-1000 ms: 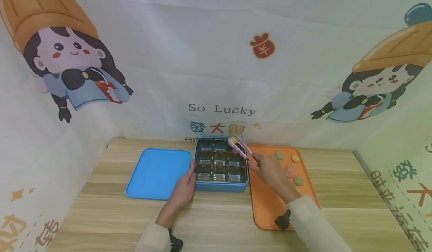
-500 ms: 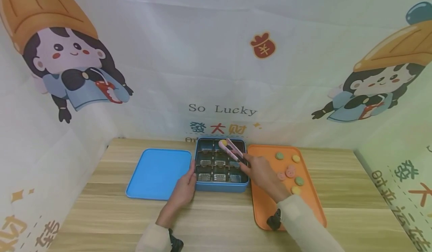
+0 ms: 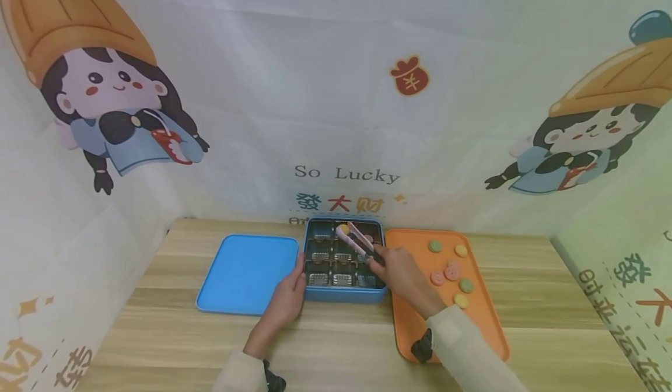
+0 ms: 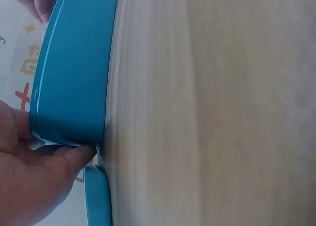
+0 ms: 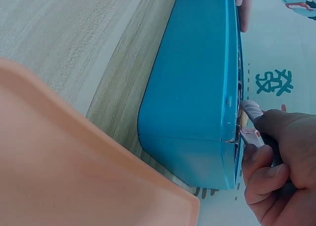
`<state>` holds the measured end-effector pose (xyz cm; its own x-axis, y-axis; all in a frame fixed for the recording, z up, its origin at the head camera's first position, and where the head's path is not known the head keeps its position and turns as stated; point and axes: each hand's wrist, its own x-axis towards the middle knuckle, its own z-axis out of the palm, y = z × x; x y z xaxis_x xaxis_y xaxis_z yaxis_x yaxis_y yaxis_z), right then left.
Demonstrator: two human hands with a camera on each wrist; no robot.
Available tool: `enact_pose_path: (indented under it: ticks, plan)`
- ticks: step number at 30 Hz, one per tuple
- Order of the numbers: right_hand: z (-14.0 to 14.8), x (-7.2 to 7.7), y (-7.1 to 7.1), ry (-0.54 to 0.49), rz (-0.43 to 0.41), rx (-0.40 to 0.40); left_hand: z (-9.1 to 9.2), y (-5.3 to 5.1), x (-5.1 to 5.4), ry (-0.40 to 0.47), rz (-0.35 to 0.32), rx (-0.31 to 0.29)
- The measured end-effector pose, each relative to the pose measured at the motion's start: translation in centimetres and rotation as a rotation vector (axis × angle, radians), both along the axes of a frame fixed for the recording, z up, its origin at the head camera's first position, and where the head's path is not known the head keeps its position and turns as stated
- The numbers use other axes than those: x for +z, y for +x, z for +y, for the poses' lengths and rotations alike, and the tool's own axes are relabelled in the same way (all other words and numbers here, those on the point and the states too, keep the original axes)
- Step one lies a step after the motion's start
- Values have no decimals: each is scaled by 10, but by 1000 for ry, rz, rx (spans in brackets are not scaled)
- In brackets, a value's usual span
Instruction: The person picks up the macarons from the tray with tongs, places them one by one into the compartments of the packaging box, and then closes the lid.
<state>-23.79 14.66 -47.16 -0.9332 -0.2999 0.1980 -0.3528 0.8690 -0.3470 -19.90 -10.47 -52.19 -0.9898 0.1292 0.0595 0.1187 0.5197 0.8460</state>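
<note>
In the head view, my right hand (image 3: 406,275) grips pink-tipped tongs (image 3: 349,241). A small yellow macaron (image 3: 343,228) is pinched between their tips, over the back middle compartment of a blue box (image 3: 343,294). The right wrist view shows the tongs' tips (image 5: 252,110) at the box's open top. A pinkish round piece (image 3: 369,238) shows partly in the back right compartment, behind the tongs. My left hand (image 3: 286,296) holds the box at its left side; in the left wrist view its fingers (image 4: 69,159) lie against the side wall, thumb near the rim.
An orange tray (image 3: 415,336) right of the box carries several green, yellow and pink macarons (image 3: 451,270). A flat blue lid (image 3: 247,272) lies left of the box. Printed cloth (image 3: 336,88) hangs behind the wooden table (image 3: 325,345).
The right hand has carried the tongs and yellow macaron leftward and slightly down, from the back right of the box to the back middle compartment. The left hand keeps its hold on the box.
</note>
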Motion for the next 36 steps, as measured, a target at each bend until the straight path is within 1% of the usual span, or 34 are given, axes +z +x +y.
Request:
enact_pose_path:
  ticks: [5, 12, 21, 28, 33, 36]
  plan:
    - [-1, -1, 0, 6, -2, -3, 0, 0, 1, -1, 6, -3]
    - [0, -1, 0, 13, 4, -7, 1, 0, 0, 8, -10, 2]
    - [1, 0, 0, 28, 10, 4, 0, -1, -3, 7, 3, -1]
    - [4, 2, 1, -4, -20, -12, 0, -1, -3, 0, 2, 4]
    - [8, 4, 2, -16, -8, -9, 0, -1, -3, -5, 12, -3]
    - [12, 5, 2, -17, -7, -9, 0, -1, -2, -10, 7, -3]
